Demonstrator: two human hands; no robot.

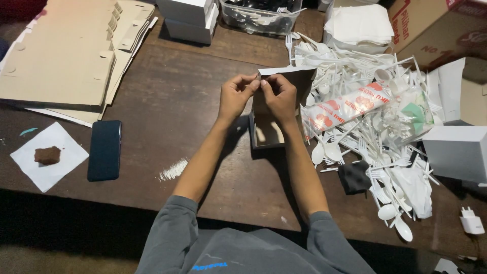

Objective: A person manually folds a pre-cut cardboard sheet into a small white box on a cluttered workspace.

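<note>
A small cardboard box (274,119), brown inside and white outside, stands open on the dark wooden table (182,106), near the middle of it and just in front of the person. Both hands are at its raised lid flap. The left hand (236,96) pinches the upper edge of the flap with thumb and fingers closed on it, and the right hand (279,96) grips the same edge just beside, its fingers also closed on the cardboard, so the two hands almost touch each other. Inside the box, at the bottom, something pale is visible, but I cannot tell what it is. To the right of the box lies a big heap of white plastic spoons and forks (365,137), and on top of the heap rests a long plastic packet with red and white print (347,107). A small black object (353,176) lies at the near edge of the heap. Behind the heap there is a stack of white paper napkins (357,23) and a clear plastic container (261,18). To the left of the hands, well apart, a dark phone (104,150) lies flat, and beside it a white napkin (48,155) carries a brown piece of cake (47,155). Flat cardboard sheets (66,50) are stacked in the far left corner.
</note>
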